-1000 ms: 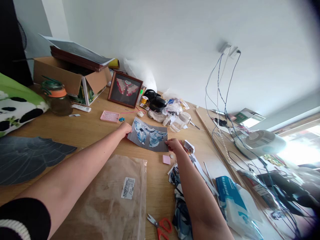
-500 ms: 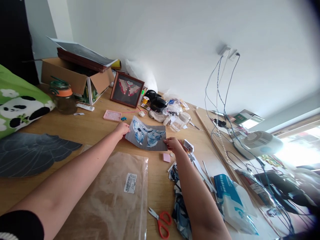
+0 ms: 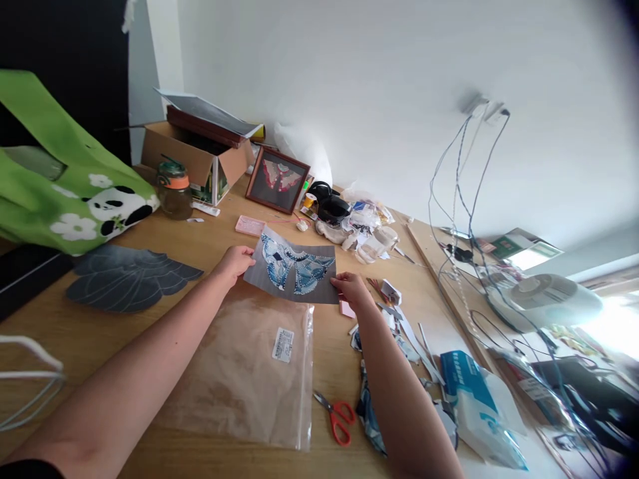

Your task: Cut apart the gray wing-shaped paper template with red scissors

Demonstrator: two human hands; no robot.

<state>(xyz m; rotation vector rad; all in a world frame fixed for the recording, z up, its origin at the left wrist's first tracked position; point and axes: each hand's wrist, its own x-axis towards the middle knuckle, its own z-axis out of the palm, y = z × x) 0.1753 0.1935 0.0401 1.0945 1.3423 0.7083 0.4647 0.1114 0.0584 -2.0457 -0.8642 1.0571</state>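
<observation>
A dark grey sheet [image 3: 295, 269] with a blue and white wing-shaped design is held up over the table, bent slightly. My left hand [image 3: 236, 261] pinches its left edge, and my right hand [image 3: 349, 287] grips the lower right edge. Beneath and nearer to me lies a clear plastic bag [image 3: 244, 372] with a white barcode label [image 3: 283, 344]. Red-handled scissors [image 3: 341, 422] rest right of the bag. A pink tray [image 3: 250, 225] sits behind the sheet, partly covered by it. Blue patterned fabric [image 3: 368, 406] is partly hidden under my right forearm.
At the back stand a framed wing picture [image 3: 277, 179], an open cardboard box [image 3: 197, 157] and a bottle [image 3: 174, 191]. A green panda bag [image 3: 74, 193] and dark wing-shaped piece [image 3: 130, 278] lie left. Tissues [image 3: 479, 406] and hanging cables [image 3: 468, 199] are right.
The view has swung left, so the surroundings appear further right. The sheet looks larger and nearer, still held in both hands, and now covers part of the pink tray.
</observation>
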